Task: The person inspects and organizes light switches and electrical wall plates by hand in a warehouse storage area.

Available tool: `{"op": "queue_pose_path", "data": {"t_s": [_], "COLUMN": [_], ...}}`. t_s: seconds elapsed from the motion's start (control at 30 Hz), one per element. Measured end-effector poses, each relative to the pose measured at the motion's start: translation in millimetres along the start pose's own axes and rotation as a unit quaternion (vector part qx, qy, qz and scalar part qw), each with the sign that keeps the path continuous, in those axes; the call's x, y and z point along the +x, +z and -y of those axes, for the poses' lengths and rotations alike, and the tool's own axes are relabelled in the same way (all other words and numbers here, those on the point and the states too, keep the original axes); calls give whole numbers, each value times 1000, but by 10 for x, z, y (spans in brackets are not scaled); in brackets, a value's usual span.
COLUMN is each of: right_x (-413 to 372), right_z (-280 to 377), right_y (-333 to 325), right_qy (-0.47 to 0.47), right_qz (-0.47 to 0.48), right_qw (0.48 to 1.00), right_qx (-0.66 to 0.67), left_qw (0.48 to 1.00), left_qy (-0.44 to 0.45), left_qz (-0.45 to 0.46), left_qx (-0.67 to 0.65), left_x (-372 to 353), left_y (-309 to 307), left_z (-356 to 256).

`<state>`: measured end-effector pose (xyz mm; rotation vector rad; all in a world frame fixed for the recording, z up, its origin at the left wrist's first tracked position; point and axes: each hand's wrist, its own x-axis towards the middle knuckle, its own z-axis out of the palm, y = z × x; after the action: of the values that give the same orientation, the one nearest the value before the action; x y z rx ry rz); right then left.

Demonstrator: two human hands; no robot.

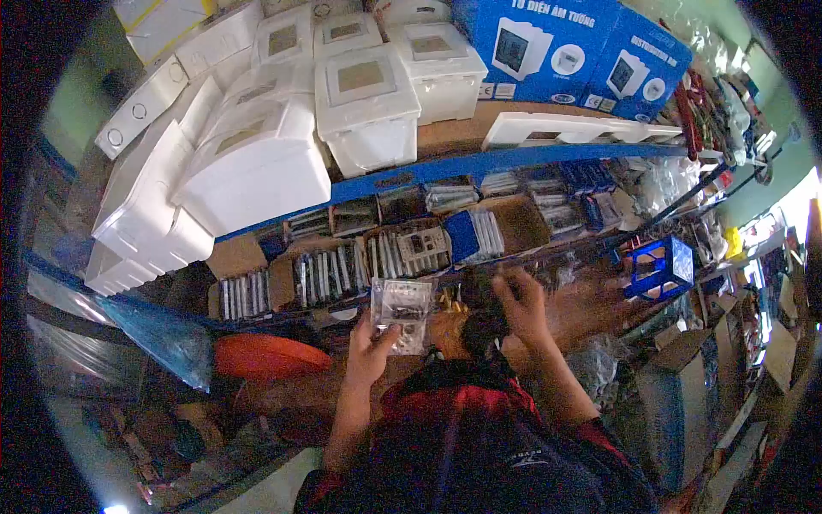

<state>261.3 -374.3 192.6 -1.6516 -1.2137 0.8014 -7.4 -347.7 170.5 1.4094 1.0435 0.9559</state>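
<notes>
My left hand (370, 353) is closed on a wall plate (402, 310) in clear plastic packaging, thumb across its lower front. The plate is held up in front of the shelf. To its right my right hand (524, 310) is raised near the shelf's front edge, apart from the plate. Its fingers are dark and smeared, so whether they grip anything does not show. Just ahead of both hands, open cardboard boxes (280, 287) hold upright rows of thin packaged plates (330, 274). One pale plate (424, 248) lies on top of a row.
White plastic enclosures (368, 94) and blue printed cartons (548, 51) fill the upper shelf above its blue edge (479, 161). An orange-red round object (270, 355) is at the lower left. A blue plastic frame (664, 267) and open cardboard boxes (681, 377) stand at right.
</notes>
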Motion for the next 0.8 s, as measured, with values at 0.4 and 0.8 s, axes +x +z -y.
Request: {"op": "queue_pose_path", "data": {"t_s": [0.4,0.8], "right_x": [115,-21], "right_z": [330,239], "right_y": [486,642], "right_qy": [-285,-162], "right_qz": [284,241], "right_qw": [915,940], "right_qx": [-18,-180], "left_qw": [986,960], "left_qy": [-62,-38], "left_qz": [144,258], "left_qx": [58,98], "left_x": [-94,-143], "left_y": [94,112], "left_z": [-175,93]}}
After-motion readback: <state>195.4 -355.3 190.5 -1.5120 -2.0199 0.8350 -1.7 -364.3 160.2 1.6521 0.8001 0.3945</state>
